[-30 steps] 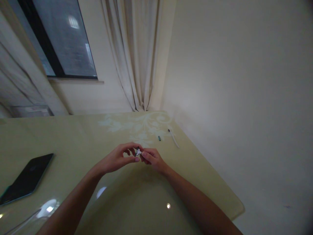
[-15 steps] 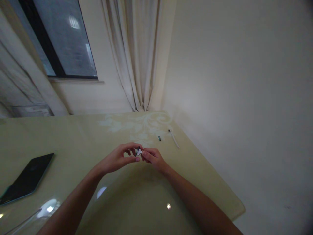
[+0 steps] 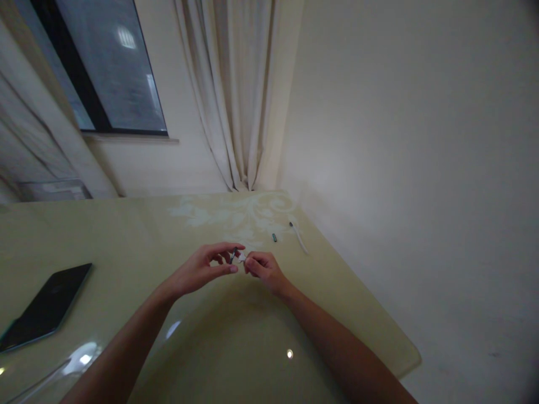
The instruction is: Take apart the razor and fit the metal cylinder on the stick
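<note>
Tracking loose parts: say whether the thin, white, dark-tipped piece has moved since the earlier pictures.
No: the thin, white, dark-tipped piece keeps the same spot inside the right edge of the glossy yellowish table.

Dark flat slab on the glossy table, pale curtains beside a dark-framed window beyond.

on the desk, a tablet lies left of the left hand; a piece and, right of it, a strip lie beyond the right hand. a curtain hangs behind, right of a window.
</note>
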The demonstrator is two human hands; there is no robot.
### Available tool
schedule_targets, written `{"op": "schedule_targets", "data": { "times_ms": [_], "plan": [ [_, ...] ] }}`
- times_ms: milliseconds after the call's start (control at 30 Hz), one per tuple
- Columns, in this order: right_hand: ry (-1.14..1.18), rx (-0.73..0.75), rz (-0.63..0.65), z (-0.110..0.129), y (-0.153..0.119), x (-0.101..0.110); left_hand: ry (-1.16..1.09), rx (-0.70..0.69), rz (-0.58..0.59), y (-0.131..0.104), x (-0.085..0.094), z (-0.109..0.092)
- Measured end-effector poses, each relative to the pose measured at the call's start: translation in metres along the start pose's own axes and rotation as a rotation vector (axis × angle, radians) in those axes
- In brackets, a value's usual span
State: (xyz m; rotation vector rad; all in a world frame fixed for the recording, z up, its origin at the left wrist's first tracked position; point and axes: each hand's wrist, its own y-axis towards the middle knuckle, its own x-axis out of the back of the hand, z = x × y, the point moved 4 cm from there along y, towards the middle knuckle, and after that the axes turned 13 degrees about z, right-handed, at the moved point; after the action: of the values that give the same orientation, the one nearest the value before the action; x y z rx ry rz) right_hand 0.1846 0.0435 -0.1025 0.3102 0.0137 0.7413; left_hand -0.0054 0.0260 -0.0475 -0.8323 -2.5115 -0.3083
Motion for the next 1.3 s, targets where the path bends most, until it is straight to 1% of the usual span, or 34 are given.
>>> {"op": "schedule_targets", "data": {
  "times_ms": [67, 100, 167, 200, 267, 300, 367, 400, 500, 600, 700, 1033, 1300],
  "plan": [
    [0.036, -0.035, -0.022, -0.009, 0.002, 0.003, -0.002, 0.047, -0.094, -0.002, 0.011, 0.015],
    [0.043, -0.055, -0.037, -0.013, 0.002, 0.005, 0.024, 0.089, -0.169, -0.004, 0.019, 0.026],
    [0.011, -0.08, -0.079, -0.021, 0.003, 0.01, 0.13, 0.207, -0.317, -0.01, 0.035, 0.053],
    [-0.032, -0.077, -0.111, -0.023, 0.004, 0.013, 0.197, 0.277, -0.366, -0.014, 0.042, 0.067],
    [-0.155, -0.056, -0.183, -0.026, 0.004, 0.018, 0.327, 0.407, -0.413, -0.021, 0.053, 0.093],
    [-0.218, -0.047, -0.215, -0.028, 0.003, 0.02, 0.378, 0.464, -0.417, -0.025, 0.057, 0.104],
    [-0.308, -0.049, -0.251, -0.031, 0.003, 0.022, 0.455, 0.585, -0.418, -0.03, 0.06, 0.119],
    [-0.329, -0.06, -0.259, -0.033, 0.003, 0.022, 0.486, 0.637, -0.414, -0.032, 0.06, 0.123],
    [-0.334, -0.089, -0.274, -0.038, 0.002, 0.023, 0.553, 0.762, -0.417, -0.036, 0.057, 0.123],
    [-0.342, -0.11, -0.268, -0.04, 0.001, 0.022, 0.581, 0.812, -0.424, -0.035, 0.053, 0.118],
    [-0.367, -0.126, -0.259, -0.04, 0.001, 0.023, 0.595, 0.805, -0.404, -0.033, 0.051, 0.117],
    [-0.382, -0.124, -0.284, -0.043, 0.002, 0.025, 0.594, 0.782, -0.394, -0.033, 0.051, 0.123],
    [-0.397, -0.123, -0.292, -0.04, 0.002, 0.025, 0.583, 0.774, -0.392, -0.036, 0.057, 0.13]
  ]
}}
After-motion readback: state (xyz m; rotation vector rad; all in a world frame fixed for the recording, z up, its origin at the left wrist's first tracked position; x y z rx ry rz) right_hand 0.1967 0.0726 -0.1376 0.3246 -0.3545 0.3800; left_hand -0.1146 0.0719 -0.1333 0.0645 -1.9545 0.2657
